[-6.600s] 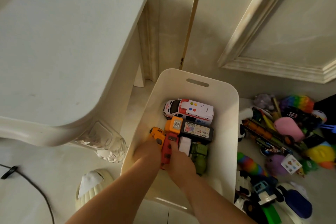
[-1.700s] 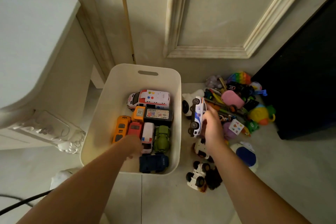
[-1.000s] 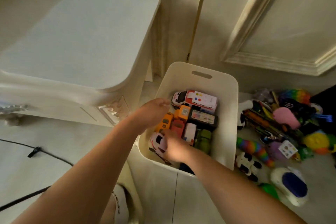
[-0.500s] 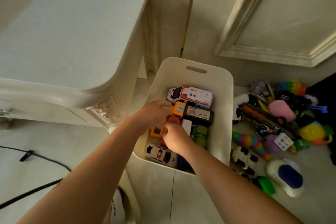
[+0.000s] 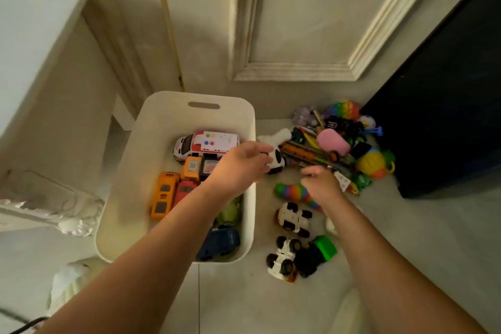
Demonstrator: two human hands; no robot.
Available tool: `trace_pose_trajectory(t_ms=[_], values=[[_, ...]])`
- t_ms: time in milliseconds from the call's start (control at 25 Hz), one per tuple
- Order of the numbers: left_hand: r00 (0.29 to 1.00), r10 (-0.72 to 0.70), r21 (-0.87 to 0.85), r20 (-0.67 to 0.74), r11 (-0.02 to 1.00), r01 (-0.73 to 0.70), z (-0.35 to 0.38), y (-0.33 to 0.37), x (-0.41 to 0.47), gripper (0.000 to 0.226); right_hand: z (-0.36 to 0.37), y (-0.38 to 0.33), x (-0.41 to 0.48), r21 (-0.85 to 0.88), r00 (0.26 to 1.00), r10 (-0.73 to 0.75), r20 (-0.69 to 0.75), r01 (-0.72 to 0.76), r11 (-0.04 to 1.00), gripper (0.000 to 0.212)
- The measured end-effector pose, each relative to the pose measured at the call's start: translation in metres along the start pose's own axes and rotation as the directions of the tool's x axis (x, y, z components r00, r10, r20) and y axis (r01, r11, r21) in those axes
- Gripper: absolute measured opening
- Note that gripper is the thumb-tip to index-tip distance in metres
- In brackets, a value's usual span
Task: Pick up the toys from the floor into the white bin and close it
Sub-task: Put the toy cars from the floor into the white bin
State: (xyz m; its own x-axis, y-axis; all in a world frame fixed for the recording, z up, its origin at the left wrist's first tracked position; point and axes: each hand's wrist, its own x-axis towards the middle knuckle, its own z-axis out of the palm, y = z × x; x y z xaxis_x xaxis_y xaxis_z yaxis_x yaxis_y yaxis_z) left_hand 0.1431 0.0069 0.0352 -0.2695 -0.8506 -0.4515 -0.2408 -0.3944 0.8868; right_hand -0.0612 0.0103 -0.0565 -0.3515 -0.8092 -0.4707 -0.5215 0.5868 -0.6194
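both hands empty, fingers loosely spread: left hand (image 5: 238,168) over the white bin (image 5: 151,149) rim, right hand (image 5: 321,184) above floor toys (image 5: 294,218) beside the bin; next, probably grasp one

A home: a panelled door (image 5: 292,22), ornate white furniture (image 5: 40,89), toys (image 5: 333,144) heaped on tiled floor (image 5: 271,306).

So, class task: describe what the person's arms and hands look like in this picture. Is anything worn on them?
Both forearms are bare as far as the picture shows: no sleeves in view. The left hand and the right hand wear no gloves. No watch, bracelet or ring can be seen, though motion blur leaves the fingers too soft to rule out a small ring.
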Motion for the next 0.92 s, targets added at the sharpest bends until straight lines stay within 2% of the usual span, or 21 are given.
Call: trace_pose_trajectory(t_ms=[80,120,240,320,400,440,480,520,560,640,680,760,840,920], values=[[0.996,-0.038,0.018,0.076,0.999,0.037,0.026,-0.005,0.011,0.023,0.019,0.046,-0.001,-0.140,0.982,0.029,0.185,-0.003,0.990,0.041],[0.993,-0.069,0.033,0.100,0.997,0.066,0.038,-0.009,0.018,0.025,0.033,0.065,-0.002,-0.195,0.974,0.005,0.227,0.040,0.980,0.054],[0.985,-0.164,0.055,0.062,0.986,0.160,0.066,-0.016,0.036,0.036,0.067,0.098,-0.004,-0.482,0.978,-0.066,0.200,0.156,0.862,0.081],[0.979,-0.205,0.205,-0.005,0.958,0.201,0.080,-0.021,0.046,0.041,0.075,0.102,-0.003,-0.609,0.983,-0.105,0.150,0.176,0.773,0.080],[0.977,-0.210,0.274,-0.044,0.937,0.214,0.089,-0.029,0.053,0.046,0.075,0.100,0.000,-0.602,0.979,-0.177,0.097,0.200,0.773,0.065],[0.974,-0.220,0.271,-0.058,0.935,0.227,0.091,-0.032,0.056,0.048,0.072,0.098,0.002,-0.515,0.980,-0.187,0.072,0.197,0.834,0.056],[0.966,-0.247,0.252,-0.075,0.933,0.258,0.092,-0.036,0.056,0.051,0.066,0.093,0.003,-0.348,0.986,-0.161,0.041,0.165,0.923,0.047],[0.955,-0.284,0.229,-0.084,0.927,0.296,0.092,-0.039,0.055,0.056,0.059,0.088,0.003,-0.118,0.996,-0.081,0.025,0.083,0.990,0.038],[0.944,-0.322,0.215,-0.071,0.919,0.330,0.091,-0.042,0.056,0.062,0.049,0.079,0.001,0.141,0.999,0.020,0.033,-0.025,0.990,0.031],[0.927,-0.374,0.201,-0.015,0.907,0.369,0.089,-0.044,0.056,0.072,0.031,0.066,0.000,0.530,0.978,0.152,0.140,-0.203,0.823,0.027],[0.926,-0.376,0.184,0.028,0.913,0.365,0.088,-0.043,0.056,0.070,0.023,0.062,0.001,0.649,0.963,0.141,0.230,-0.260,0.716,0.030],[0.939,-0.323,0.171,0.120,0.938,0.301,0.088,-0.042,0.053,0.040,0.010,0.052,-0.003,0.760,0.936,0.020,0.351,-0.298,0.578,0.027],[0.957,-0.237,0.189,0.166,0.960,0.205,0.088,-0.042,0.047,0.018,0.009,0.040,-0.013,0.749,0.929,-0.051,0.366,-0.262,0.608,0.026],[0.973,-0.172,0.167,0.154,0.975,0.146,0.086,-0.042,0.041,0.019,0.011,0.031,-0.020,0.711,0.945,-0.048,0.323,-0.208,0.672,0.035]])
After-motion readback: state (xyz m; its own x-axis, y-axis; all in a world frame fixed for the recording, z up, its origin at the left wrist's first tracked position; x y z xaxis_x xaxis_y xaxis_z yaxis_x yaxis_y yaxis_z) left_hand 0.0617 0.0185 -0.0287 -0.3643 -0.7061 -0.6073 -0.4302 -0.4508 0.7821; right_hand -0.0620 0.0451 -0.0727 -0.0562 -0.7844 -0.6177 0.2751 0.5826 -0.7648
